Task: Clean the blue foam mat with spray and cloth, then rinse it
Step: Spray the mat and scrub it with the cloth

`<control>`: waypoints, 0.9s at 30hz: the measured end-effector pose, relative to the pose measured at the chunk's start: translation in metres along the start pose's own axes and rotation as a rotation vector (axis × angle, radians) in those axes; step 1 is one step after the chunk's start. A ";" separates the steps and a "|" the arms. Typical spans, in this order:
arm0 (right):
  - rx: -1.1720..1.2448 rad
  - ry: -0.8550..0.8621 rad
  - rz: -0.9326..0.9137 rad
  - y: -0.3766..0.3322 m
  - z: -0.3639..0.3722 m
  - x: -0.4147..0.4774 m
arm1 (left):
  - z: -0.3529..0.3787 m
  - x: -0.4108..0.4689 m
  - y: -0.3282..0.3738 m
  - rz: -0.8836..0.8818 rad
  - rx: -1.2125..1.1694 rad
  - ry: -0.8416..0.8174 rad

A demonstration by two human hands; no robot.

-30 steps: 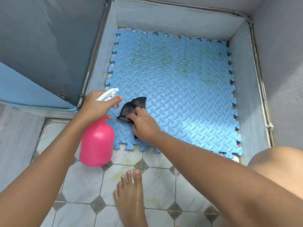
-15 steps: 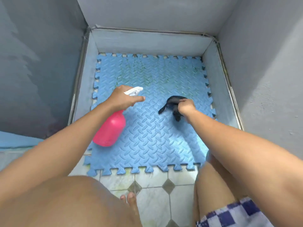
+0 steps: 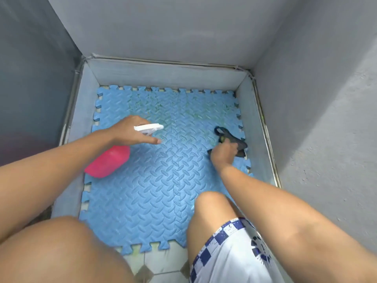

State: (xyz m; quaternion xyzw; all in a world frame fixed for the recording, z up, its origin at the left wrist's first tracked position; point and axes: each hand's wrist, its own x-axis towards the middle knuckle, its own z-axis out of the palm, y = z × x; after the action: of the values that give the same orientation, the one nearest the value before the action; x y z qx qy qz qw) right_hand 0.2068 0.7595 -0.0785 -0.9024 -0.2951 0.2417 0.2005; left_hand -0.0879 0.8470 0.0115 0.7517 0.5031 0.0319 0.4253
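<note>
The blue foam mat (image 3: 155, 193), made of interlocking tiles with a raised tread, lies on the floor of a grey walled corner; greenish stains mark its far part. My left hand (image 3: 130, 131) grips a pink spray bottle (image 3: 108, 162) with a white trigger head, held tilted over the mat's left side, nozzle pointing right. My right hand (image 3: 223, 153) presses a dark cloth (image 3: 234, 139) onto the mat near its right edge.
Low grey ledges (image 3: 163, 75) with metal trim border the mat at the back, left and right, with grey walls above. My bent knees fill the foreground, the right one (image 3: 210, 203) over the mat. White floor tiles (image 3: 161, 260) with dark diamonds show at the mat's near edge.
My view has moved forward over the mat. My right hand slid the cloth from the near left across to the right edge. The spray bottle rose and now points over the middle.
</note>
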 end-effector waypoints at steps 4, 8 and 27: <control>-0.186 -0.188 -0.616 -0.039 0.055 -0.010 | -0.005 0.007 -0.002 -0.129 -0.192 0.036; -0.420 -0.393 -1.269 -0.037 0.053 0.018 | -0.007 0.019 -0.001 -0.266 -0.227 0.062; -0.165 0.054 -0.367 -0.055 0.016 0.161 | 0.049 0.076 0.041 -0.192 -0.116 0.388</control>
State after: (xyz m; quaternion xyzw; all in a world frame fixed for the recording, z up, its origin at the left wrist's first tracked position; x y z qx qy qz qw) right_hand 0.2885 0.9053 -0.1147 -0.8530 -0.4678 0.1520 0.1745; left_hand 0.0022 0.8717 -0.0211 0.6545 0.6419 0.1642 0.3642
